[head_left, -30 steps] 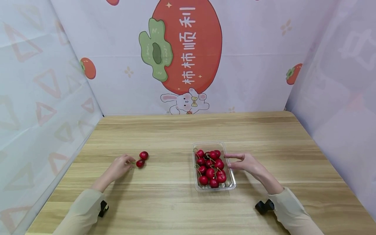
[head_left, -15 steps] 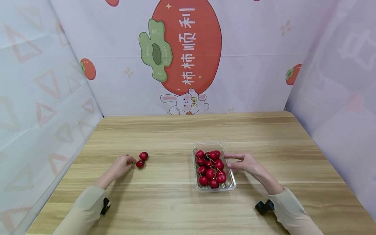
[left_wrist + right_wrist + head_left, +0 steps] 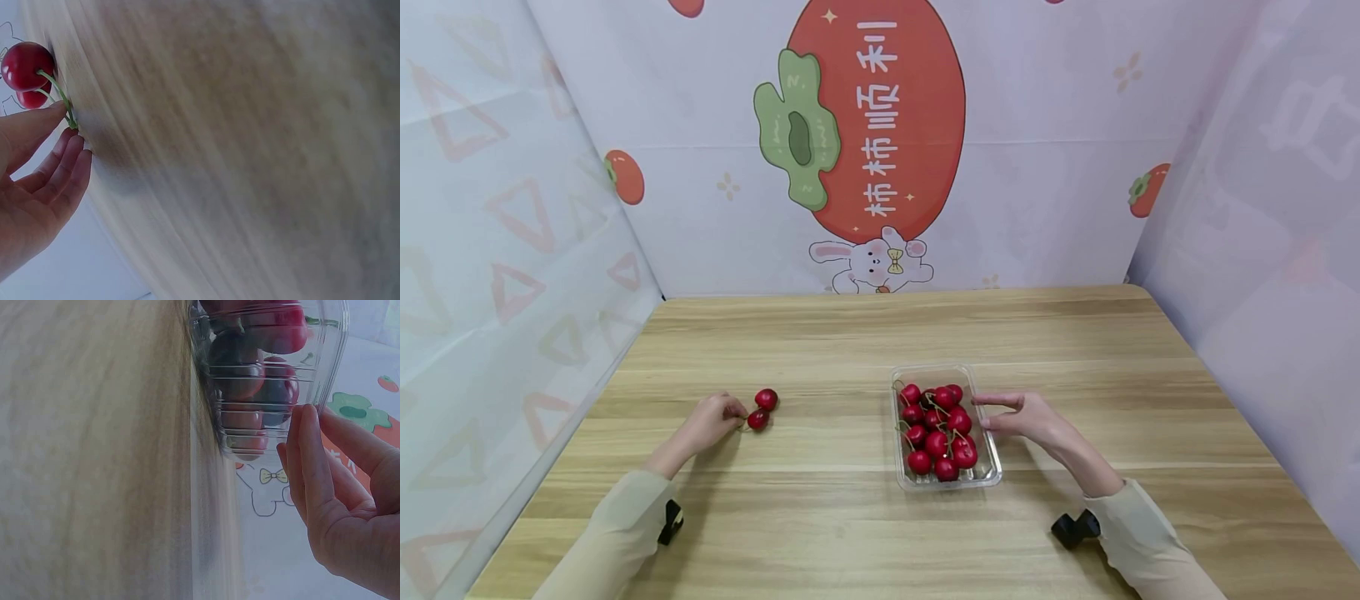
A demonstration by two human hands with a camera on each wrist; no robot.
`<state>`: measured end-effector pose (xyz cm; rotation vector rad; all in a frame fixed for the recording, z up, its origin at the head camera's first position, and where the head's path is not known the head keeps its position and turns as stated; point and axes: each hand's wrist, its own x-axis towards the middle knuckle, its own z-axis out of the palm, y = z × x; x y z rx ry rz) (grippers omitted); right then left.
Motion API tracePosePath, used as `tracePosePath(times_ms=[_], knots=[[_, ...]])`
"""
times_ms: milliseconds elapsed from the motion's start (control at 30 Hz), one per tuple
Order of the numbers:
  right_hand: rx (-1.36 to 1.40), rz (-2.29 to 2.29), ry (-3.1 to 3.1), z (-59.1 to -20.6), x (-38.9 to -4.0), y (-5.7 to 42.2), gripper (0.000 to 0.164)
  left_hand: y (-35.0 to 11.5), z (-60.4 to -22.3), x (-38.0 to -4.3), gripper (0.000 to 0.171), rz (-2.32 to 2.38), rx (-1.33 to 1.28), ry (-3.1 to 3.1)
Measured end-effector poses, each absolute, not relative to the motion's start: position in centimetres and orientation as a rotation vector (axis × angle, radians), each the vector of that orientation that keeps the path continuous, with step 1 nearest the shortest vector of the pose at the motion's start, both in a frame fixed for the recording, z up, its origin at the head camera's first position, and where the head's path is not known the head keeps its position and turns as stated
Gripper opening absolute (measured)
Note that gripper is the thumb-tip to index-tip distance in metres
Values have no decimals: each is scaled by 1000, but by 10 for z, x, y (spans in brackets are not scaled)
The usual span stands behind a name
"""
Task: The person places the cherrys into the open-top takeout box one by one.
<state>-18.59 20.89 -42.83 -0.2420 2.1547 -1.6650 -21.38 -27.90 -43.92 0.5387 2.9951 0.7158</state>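
Observation:
At the left of the table, two dark red cherries lie side by side, their green stems joined at the end. My left hand pinches that joined end; the left wrist view shows the stems running between thumb and fingertips. A clear plastic box holding several stemmed cherries stands right of centre. My right hand touches the box's right rim with its thumb and forefinger extended. In the right wrist view, the fingertips rest against the upper side wall, and the cherries inside show through the plastic.
The wooden table spans the area beneath both hands. Behind it hangs a white cloth printed with a large persimmon and a rabbit; similar pale cloths close in the left and right sides. A black wrist-worn device sits by the right sleeve.
My left hand has shifted very slightly right, its fingers closer together at the cherry stems. The two cherries have barely moved. My right hand and the box stay in place.

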Motion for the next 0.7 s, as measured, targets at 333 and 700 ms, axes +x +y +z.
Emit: tracePosePath(times_ms=[333, 700], knots=[[-233, -1665, 2157, -428, -186, 208, 50, -280, -436, -215, 9, 761, 567, 2963], [-228, -1680, 2146, -427, -186, 207, 50, -283, -436, -217, 6, 794, 582, 2935]])
